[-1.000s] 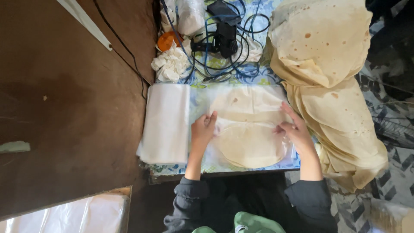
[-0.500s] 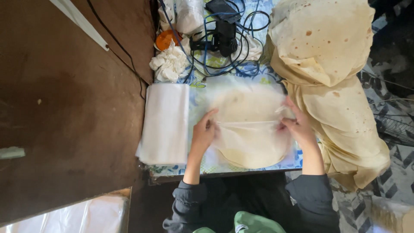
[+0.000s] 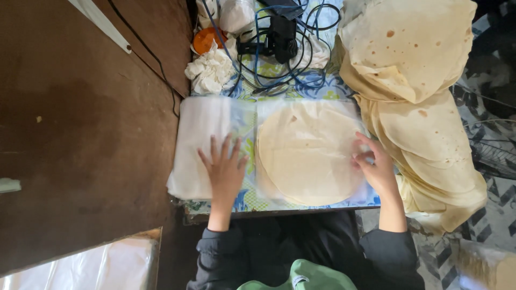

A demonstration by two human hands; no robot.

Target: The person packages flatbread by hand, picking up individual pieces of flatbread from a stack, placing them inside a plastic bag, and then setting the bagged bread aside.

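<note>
Round flatbread (image 3: 307,152) flat inside a clear bag (image 3: 309,115) on the patterned cloth (image 3: 244,131), centred between both hands. Left hand (image 3: 224,171) open, fingers spread, palm down, resting partly on the stack of white bags (image 3: 199,145) and partly on the cloth, just left of the flatbread's edge and apart from it. No grasp there: flat pressure only. Right hand (image 3: 376,167) at the flatbread's right rim, fingers (image 3: 363,144) bent and pinched at the bag's edge; film blurred at the fingertips, so whether bag alone or bag with bread underneath, cannot tell. Flatbread thus left of the right hand's pinch, touching it at the rim, and right of the open left hand.

Stack of white bags along the cloth's left side, touching the clear bag's left end. Large pile of flatbreads (image 3: 414,80) to the right, overlapping, draped over the table edge, reaching down past the right wrist. Beyond the bagged bread: tangle of blue cables (image 3: 279,75) with a black device (image 3: 279,37) on top, crumpled white paper (image 3: 209,70) to its left, an orange lid (image 3: 207,38) above that. Brown table (image 3: 86,123) far left, with a dark cord (image 3: 148,53) running across it. Dark sleeves (image 3: 215,258) at the bottom, green item (image 3: 301,276) between them. Clear plastic sheet (image 3: 97,266) at lower left.
</note>
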